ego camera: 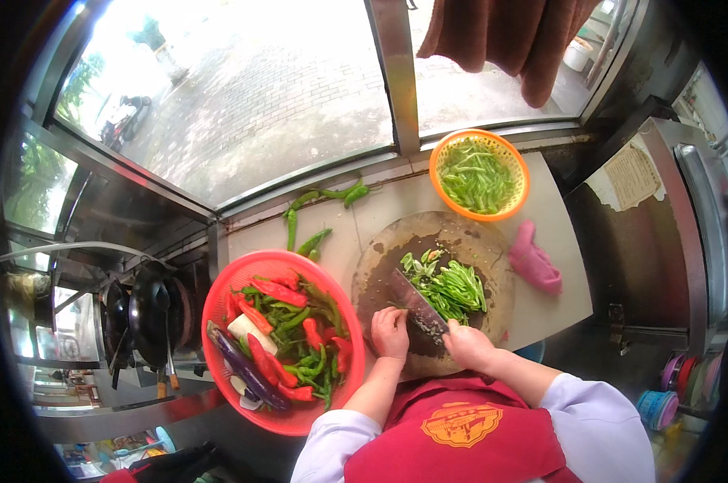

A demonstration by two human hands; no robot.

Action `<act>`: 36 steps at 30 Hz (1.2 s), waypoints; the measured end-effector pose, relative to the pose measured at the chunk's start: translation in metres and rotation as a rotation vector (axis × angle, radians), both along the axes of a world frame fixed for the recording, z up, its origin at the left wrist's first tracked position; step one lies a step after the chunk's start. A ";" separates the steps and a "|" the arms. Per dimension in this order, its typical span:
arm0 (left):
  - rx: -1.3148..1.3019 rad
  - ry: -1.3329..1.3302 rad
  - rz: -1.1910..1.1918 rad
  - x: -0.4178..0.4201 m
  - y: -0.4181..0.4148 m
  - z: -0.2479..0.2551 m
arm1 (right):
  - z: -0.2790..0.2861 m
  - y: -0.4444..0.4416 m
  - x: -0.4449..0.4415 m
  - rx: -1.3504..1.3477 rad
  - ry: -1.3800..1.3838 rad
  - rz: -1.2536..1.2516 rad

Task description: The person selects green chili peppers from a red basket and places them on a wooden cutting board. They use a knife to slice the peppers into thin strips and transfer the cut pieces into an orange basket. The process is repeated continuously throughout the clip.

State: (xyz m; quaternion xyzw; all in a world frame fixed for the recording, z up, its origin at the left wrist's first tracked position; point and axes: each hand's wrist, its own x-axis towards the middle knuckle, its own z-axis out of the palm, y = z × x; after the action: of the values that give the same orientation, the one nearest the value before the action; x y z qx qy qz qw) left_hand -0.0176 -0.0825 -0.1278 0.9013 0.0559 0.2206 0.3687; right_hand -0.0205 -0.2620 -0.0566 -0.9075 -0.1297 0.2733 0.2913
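Observation:
My right hand [467, 345] is closed around the handle of a cleaver [419, 305], whose broad blade lies over a round wooden chopping board [496, 259]. Beside the blade, at its left, my left hand [391, 332] rests with bent fingertips near the board; what is under them is too small to tell. Sliced green peppers [457, 287] are heaped to the right of the blade, with pale seeds and scraps at the top of the heap. A red plastic colander [219, 284] stands left of the board, holding red and green peppers, an eggplant [249, 368] and a white vegetable piece [252, 334].
An orange-rimmed basket [524, 181] of green strips stands behind the board. A pink cloth [534, 259] lies at the right, and several whole green peppers [312, 241] lie at the back left. Black woks [149, 314] hang at the far left. A metal window frame [394, 78] borders the counter.

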 end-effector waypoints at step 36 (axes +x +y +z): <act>-0.146 0.306 -0.475 0.099 -0.060 0.084 | -0.008 -0.122 0.062 -0.226 -0.342 -0.073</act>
State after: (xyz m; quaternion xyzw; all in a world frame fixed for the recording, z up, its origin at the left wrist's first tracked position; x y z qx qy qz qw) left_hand 0.0819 -0.1423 -0.0433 0.8830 -0.0861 -0.0152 0.4613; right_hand 0.0413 -0.3840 -0.0647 -0.9717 -0.1130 0.1172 0.1709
